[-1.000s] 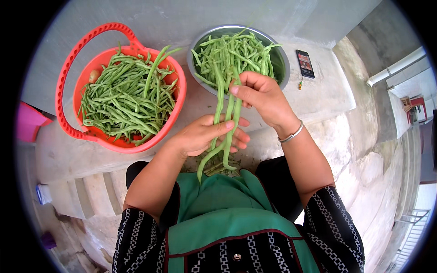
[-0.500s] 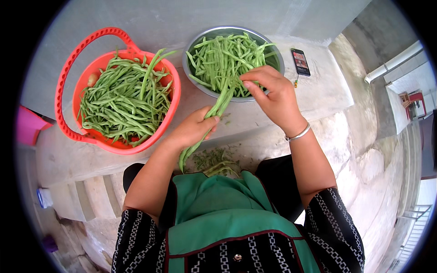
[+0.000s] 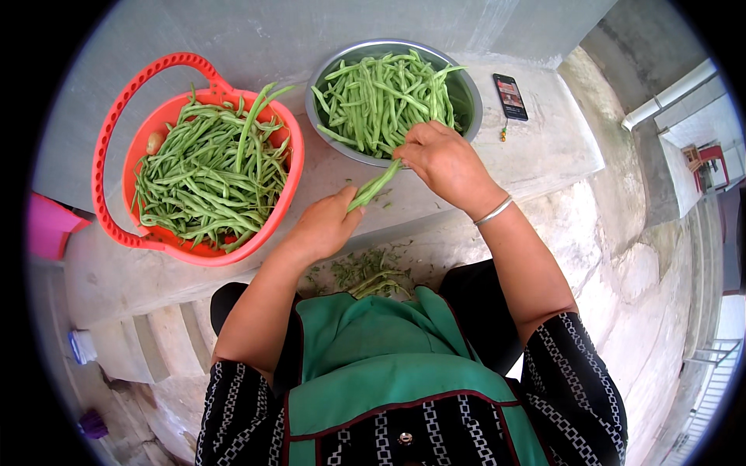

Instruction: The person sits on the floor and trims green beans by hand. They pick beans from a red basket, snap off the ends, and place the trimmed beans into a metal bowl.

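Observation:
My left hand is closed round a small bunch of green beans, which slants up to the right. At the bunch's upper end, the bent fingers of my right hand pinch the bean tips; the fingertips are partly hidden. Just beyond that hand stands a metal bowl heaped with green beans. To the left is a red plastic basket with a raised handle, holding many more long green beans and a small brownish round thing.
Both containers stand on a concrete ledge against a grey wall. A phone with a small charm lies right of the bowl. Bean scraps lie on the ground below the ledge, in front of my green apron. A pink object is at far left.
My right hand has come down and left, onto the end of the bunch. The held beans show a shorter length between my hands, and their lower ends no longer hang below my left hand.

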`<state>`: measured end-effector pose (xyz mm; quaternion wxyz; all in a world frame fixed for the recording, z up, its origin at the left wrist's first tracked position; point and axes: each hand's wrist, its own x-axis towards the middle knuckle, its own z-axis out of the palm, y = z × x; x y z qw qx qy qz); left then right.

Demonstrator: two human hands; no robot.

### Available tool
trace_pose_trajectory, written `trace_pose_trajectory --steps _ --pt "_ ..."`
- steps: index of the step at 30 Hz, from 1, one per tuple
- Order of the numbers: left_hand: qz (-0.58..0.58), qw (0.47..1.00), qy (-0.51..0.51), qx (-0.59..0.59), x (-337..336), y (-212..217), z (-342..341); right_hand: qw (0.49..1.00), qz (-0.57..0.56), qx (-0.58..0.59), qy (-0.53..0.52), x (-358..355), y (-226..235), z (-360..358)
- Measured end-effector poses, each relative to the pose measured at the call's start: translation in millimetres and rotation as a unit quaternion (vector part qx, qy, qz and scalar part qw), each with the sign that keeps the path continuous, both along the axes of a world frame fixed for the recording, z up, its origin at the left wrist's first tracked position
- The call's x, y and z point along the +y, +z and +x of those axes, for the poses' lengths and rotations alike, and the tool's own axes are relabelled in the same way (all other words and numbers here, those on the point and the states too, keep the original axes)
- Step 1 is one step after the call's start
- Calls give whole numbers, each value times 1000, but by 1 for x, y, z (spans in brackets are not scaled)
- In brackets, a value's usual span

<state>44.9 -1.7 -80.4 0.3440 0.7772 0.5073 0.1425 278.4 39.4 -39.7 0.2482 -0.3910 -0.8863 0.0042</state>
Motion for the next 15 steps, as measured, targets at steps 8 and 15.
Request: trace_pose_trajectory --steps 8,15 --pt "-238 950 37 -200 -4 -1 16 952 -60 300 -13 -5 15 -11" --pt "-291 915 67 -270 2 9 9 979 -55 198 2 -9 24 7"
